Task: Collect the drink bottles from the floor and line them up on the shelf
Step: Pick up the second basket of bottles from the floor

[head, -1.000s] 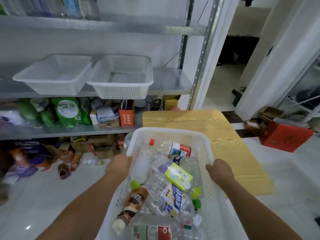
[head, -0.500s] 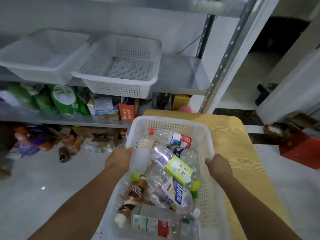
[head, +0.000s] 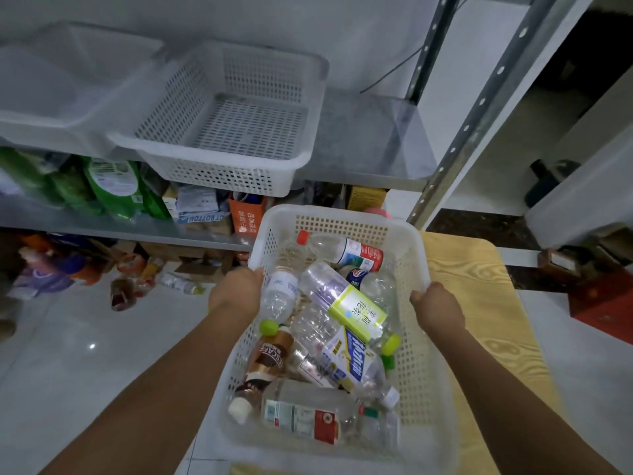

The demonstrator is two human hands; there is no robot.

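Observation:
I carry a white perforated basket [head: 421, 341] in front of me, low in the view. My left hand [head: 236, 293] grips its left rim and my right hand [head: 436, 308] grips its right rim. Inside lie several drink bottles: a red-capped clear bottle [head: 342, 250] at the far end, a green-labelled bottle [head: 346, 303] in the middle, a brown coffee bottle [head: 267, 361] at the left and a red-labelled bottle [head: 301, 414] nearest me. The grey metal shelf [head: 370, 145] is straight ahead, its right part bare. More bottles [head: 178, 284] lie on the floor under the rack.
An empty white perforated basket [head: 233, 118] and a solid white tub [head: 65, 94] stand on the shelf's left and middle. A metal upright [head: 455, 145] bounds the rack's right end. Green bags [head: 113, 185] fill the lower shelf. A wooden board [head: 479, 303] lies beneath the basket; a red box [head: 606, 306] sits at right.
I have moved closer to the rack with the basket, and my view has tilted down. The shelf and its empty basket now look larger and nearer. Both hands keep their grip.

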